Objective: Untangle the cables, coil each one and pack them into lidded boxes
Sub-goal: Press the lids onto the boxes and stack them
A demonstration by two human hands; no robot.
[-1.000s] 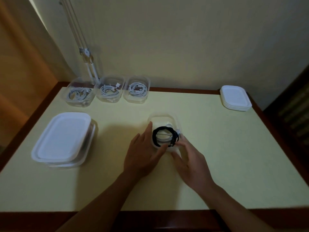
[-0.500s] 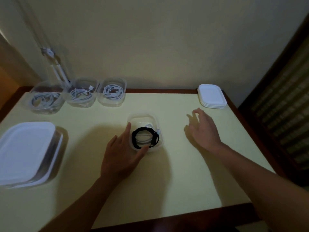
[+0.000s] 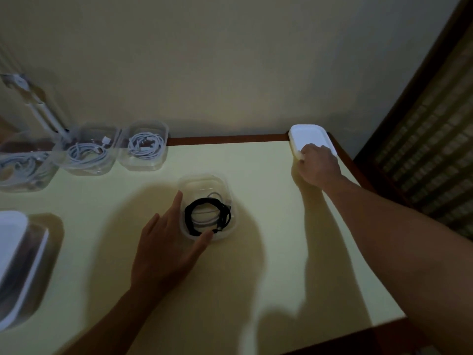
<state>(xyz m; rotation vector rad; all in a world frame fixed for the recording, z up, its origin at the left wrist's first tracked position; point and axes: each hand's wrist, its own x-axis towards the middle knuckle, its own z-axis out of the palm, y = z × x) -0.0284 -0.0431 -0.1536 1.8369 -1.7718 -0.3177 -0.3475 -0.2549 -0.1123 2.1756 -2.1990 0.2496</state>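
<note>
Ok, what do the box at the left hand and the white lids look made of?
The box by the left hand looks like clear, glossy plastic: the black cable and table show through its walls. The white lids under the right hand look like opaque, smooth plastic with moulded rims; the sheen is unclear in this dim light.

Left grip [image 3: 166, 242]: resting on the counter [image 3: 268, 265], index finger and thumb against the clear box [image 3: 204, 178].
Box contents: coiled black cable [image 3: 189, 213] over a white cable.
Right grip [image 3: 317, 165]: fingers curled over the near edge of the lid stack [image 3: 309, 135].
</note>
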